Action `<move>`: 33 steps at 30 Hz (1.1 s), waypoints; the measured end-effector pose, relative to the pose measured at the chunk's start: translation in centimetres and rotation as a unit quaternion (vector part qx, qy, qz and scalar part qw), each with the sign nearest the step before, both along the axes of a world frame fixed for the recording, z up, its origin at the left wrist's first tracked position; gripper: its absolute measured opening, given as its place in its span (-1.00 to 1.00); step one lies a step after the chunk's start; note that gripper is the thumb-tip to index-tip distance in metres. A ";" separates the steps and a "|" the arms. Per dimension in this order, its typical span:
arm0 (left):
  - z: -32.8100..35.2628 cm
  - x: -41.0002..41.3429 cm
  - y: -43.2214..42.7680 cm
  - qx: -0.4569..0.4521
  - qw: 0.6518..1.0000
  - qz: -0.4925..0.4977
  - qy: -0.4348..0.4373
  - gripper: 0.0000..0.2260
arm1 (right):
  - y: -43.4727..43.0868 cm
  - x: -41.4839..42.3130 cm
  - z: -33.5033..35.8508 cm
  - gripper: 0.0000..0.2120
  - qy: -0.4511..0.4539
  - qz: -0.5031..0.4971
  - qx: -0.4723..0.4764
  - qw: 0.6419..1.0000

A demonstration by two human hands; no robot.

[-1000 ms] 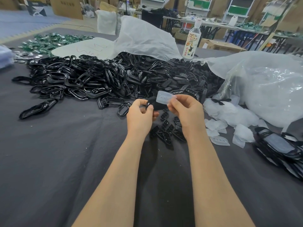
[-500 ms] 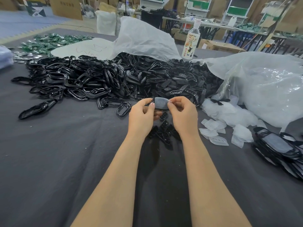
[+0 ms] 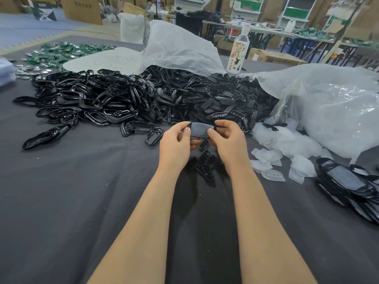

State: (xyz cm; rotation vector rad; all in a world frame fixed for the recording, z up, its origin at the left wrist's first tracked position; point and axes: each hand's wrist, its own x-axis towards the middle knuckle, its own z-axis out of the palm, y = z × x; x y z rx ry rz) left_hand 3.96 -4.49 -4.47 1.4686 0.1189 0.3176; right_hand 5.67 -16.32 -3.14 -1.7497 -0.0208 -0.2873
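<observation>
- You are holding the grey keypad piece (image 3: pixel 200 130) between both hands, above the dark cloth (image 3: pixel 82 191) and just in front of the black frame pile (image 3: pixel 123 99).
- Your left hand (image 3: pixel 174 141) is pinching its left end, thumb on top.
- Your right hand (image 3: pixel 230 143) is pinching its right end.
- Small black inserts (image 3: pixel 202 168) are lying below your hands, and translucent pads (image 3: pixel 266 162) are lying to their right.

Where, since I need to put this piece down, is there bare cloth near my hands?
Widest bare cloth: left of the left hand, nearer than the black frame heap. A narrower strip runs between the right forearm and the finished stack. Crowded: black inserts under the held piece, translucent pads beside the right hand.
</observation>
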 end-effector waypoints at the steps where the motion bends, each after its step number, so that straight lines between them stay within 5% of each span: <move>1: 0.0 0.0 0.0 0.001 1.000 0.003 0.002 -0.83 | -0.1 0.1 0.0 -0.84 0.015 0.016 0.013 1.000; 15: 0.5 -0.5 0.1 0.082 0.996 0.016 0.024 -0.84 | -0.2 0.2 -0.1 -0.88 0.057 0.056 0.035 0.996; 33: 0.5 -0.4 0.1 0.049 0.998 0.011 0.044 -0.81 | 0.3 0.1 0.0 -0.87 0.081 0.072 0.089 0.990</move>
